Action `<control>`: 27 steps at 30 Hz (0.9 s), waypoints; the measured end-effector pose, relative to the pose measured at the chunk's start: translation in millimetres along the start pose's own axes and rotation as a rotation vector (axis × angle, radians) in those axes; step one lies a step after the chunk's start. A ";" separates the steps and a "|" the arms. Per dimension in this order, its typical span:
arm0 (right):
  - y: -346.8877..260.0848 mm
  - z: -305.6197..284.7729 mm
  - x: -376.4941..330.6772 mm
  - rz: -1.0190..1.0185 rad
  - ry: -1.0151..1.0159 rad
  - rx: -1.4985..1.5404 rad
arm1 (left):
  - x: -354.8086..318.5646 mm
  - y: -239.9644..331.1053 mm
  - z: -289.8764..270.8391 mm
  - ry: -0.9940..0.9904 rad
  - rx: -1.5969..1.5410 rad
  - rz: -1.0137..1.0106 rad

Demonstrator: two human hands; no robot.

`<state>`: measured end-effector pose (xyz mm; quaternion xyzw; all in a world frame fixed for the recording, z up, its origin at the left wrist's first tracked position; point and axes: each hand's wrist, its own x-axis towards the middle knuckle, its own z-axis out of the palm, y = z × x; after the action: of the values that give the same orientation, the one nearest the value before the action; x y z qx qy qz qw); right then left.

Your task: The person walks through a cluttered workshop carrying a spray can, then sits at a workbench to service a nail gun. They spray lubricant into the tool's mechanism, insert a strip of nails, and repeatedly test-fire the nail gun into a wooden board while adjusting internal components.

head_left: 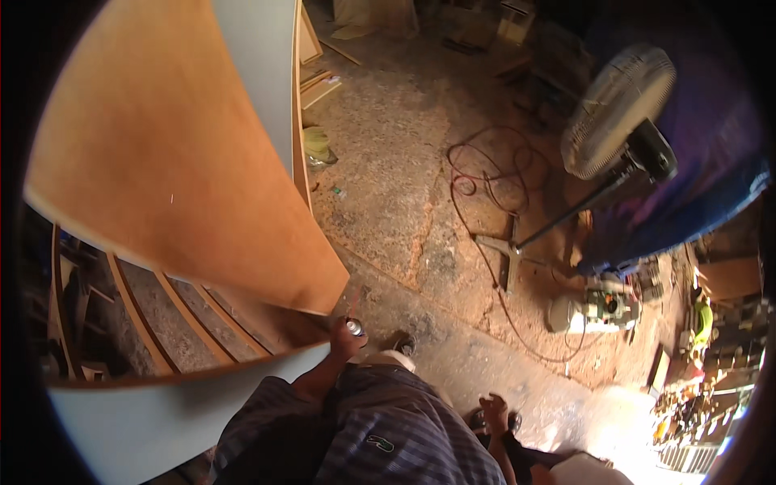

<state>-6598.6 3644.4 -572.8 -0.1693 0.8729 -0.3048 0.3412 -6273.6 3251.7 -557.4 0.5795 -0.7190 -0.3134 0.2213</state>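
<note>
The concrete floor [404, 202], dusty and cracked, fills most of the view. Over its left side leans one large brown plywood panel [162, 153], its lower corner ending just above the left hand. Behind that panel stands one pale grey board [263, 73] on edge. Below the panel lies a wooden frame [194, 323] with several slats, the floor showing between them, and a pale curved edge [153, 412] runs along its near side.

At the right stands one pedestal fan [618, 113], its round cage tilted up, its pole slanting down to a cross-shaped base [505, 255]. One red cable [485, 174] loops in coils on the floor beside the base. A single power tool [606, 307], pale with green parts, lies on the floor to the right of it. A blue tarpaulin [687, 202] hangs behind the fan.

The person's striped garment [380, 428] fills the lower middle.

The left hand [346, 335] is closed around one small can [354, 326], whose round metallic top points up; the can sits at the tip of the panel's lower corner, just beside the frame. The right hand [495, 412] hangs low near the right leg, fingers loosely curled and apart; whether it holds anything cannot be told.
</note>
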 end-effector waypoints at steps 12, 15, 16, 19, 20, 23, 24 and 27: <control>-120.7 12.7 274.4 0.195 -0.436 -0.539 | 278.5 109.1 38.5 0.121 0.001 -0.057; -186.0 13.6 397.8 0.089 -0.477 -0.628 | 327.8 110.7 31.6 0.124 -0.092 -0.276; -209.0 12.6 441.4 0.040 -0.492 -0.671 | 350.7 114.6 21.0 0.157 -0.059 -0.275; -316.8 36.2 602.0 -0.253 -0.449 -0.819 | 390.8 132.8 8.2 0.263 -0.022 -0.325; -378.5 42.3 666.4 -0.396 -0.361 -0.853 | 412.3 145.2 3.0 0.258 -0.020 -0.388; -551.3 15.4 859.5 -0.977 0.353 -0.637 | 497.0 143.0 43.9 0.260 0.004 -0.493; -659.6 50.1 847.4 -0.944 0.137 -0.430 | 489.6 131.0 32.1 0.297 0.067 -0.652; -824.5 58.3 870.6 -0.744 -0.162 -0.123 | 522.0 83.4 53.9 0.278 0.252 -0.869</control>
<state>-7103.6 2557.7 -501.5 -0.5181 0.7387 -0.3407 0.2641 -6488.5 2765.8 -560.0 0.8856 -0.4057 -0.2065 0.0918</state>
